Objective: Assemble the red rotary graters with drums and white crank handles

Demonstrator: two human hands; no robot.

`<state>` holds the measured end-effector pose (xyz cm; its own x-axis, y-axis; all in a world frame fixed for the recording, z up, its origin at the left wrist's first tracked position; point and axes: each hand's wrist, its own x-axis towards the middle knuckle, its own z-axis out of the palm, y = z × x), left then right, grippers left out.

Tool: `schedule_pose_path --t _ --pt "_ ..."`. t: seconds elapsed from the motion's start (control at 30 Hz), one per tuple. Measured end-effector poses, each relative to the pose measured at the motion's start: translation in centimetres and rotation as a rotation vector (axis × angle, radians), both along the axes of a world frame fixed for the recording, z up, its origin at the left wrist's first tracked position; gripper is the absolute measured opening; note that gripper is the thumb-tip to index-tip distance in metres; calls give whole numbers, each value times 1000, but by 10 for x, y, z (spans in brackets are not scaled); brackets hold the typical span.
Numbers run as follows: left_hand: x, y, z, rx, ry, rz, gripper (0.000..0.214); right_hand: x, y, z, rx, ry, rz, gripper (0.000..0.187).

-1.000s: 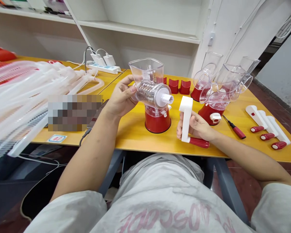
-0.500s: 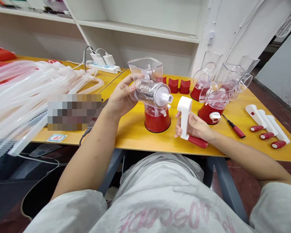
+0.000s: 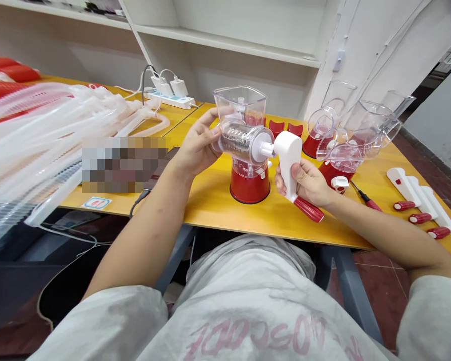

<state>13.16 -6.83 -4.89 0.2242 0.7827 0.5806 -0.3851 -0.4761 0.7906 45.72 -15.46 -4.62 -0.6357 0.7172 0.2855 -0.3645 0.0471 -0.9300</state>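
A rotary grater (image 3: 250,183) with a clear hopper and red base stands upright on the yellow table. Inside its clear housing lies a metal grater drum (image 3: 240,139), whose white shaft points right. My left hand (image 3: 201,143) grips the housing's left end, fingers behind it and thumb in front. In my right hand (image 3: 304,180) is a white crank handle (image 3: 287,155) with a red grip hanging down toward the table's front edge. The head of the crank is right at the tip of the shaft; whether it is seated on it I cannot tell.
More clear-and-red graters (image 3: 340,173) stand at the right, near a screwdriver (image 3: 366,195) and three crank handles (image 3: 406,190). Red pushers (image 3: 295,130) lie behind. Clear plastic tubing (image 3: 71,120) covers the left side, beside a power strip (image 3: 173,99).
My right hand has raised the crank handle and brought its head leftward to the drum's shaft. My left hand keeps its grip on the grater. The view has shifted slightly.
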Motion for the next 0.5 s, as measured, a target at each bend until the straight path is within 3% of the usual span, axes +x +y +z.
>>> schedule_pose_path --t 0.3,0.5 --pt "-6 2 -4 8 42 22 57 2 -6 -4 -65 -24 193 58" --pt "-2 -4 0 17 66 44 57 0 0 -5 -84 9 238 55"
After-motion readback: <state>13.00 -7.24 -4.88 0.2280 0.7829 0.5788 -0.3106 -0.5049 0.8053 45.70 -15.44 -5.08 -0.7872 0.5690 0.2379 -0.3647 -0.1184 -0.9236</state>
